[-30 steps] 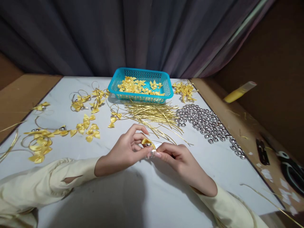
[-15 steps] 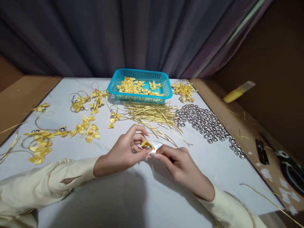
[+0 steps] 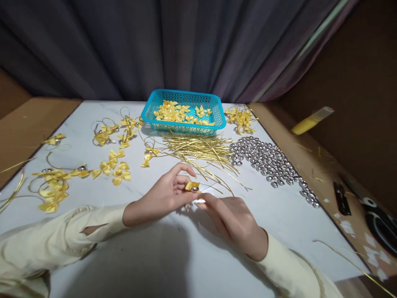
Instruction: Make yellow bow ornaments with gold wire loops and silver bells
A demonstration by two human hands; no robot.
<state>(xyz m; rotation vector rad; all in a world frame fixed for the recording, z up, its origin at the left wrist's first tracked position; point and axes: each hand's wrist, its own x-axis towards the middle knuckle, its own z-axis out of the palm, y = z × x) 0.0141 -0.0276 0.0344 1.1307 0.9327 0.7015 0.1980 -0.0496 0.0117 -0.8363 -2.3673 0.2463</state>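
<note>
My left hand [image 3: 166, 188] pinches a yellow ribbon bow [image 3: 192, 185] with a shiny silver bead [image 3: 194, 189] at its middle. My right hand [image 3: 234, 217] meets it from the right, thumb and forefinger pressed together just under the bow. What lies between those fingertips is too small and hidden to make out. A thin gold cord [image 3: 212, 188] shows just above the right fingers; whether it joins the bow I cannot tell. Behind the hands lies a pile of gold cords [image 3: 198, 147], with a heap of silver beads [image 3: 263, 157] to the right.
A blue plastic basket [image 3: 182, 127] holding yellow bows stands at the back. Bows with cord loops [image 3: 52, 190] lie at left, and more bows [image 3: 242, 118] right of the basket. Black-handled scissors [image 3: 380, 225], a black tool [image 3: 342, 198] and a yellow-filled tube [image 3: 312, 120] are at right.
My right hand has turned and shifted slightly left, its fingertips now closer under the bow. The bow has tipped up a little in my left hand, showing more of the bead.
</note>
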